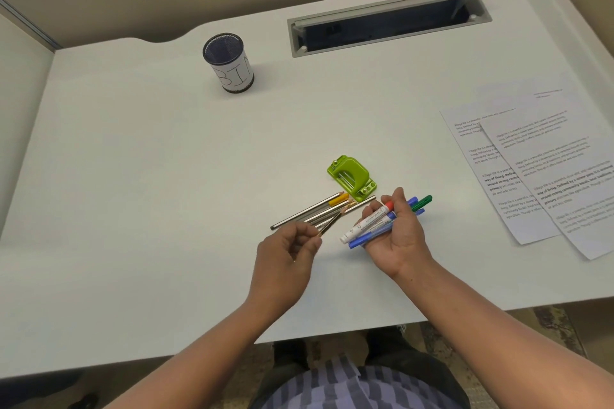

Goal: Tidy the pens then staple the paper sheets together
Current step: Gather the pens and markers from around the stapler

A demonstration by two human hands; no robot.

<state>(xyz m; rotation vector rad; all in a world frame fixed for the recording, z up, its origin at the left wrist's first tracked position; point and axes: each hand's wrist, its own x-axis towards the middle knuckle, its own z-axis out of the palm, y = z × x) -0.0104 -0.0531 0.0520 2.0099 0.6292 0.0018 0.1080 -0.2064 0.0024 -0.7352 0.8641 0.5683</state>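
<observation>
Pens being gathered on a white desk

Markers [372,223] are gripped in the right hand [400,236], a pencil [327,226] is pinched by the left hand [289,251]; stapler [353,182] just behind, paper sheets [545,169] right, cup [229,62] far back, beige partitions around.

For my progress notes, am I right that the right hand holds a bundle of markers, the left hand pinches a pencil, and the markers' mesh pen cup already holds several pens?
Not quite: in the head view the black mesh pen cup with the white label looks empty. The rest stands: the right hand holds the bundle of red-, blue- and green-capped markers, and the left hand pinches a thin wooden pencil.
</observation>
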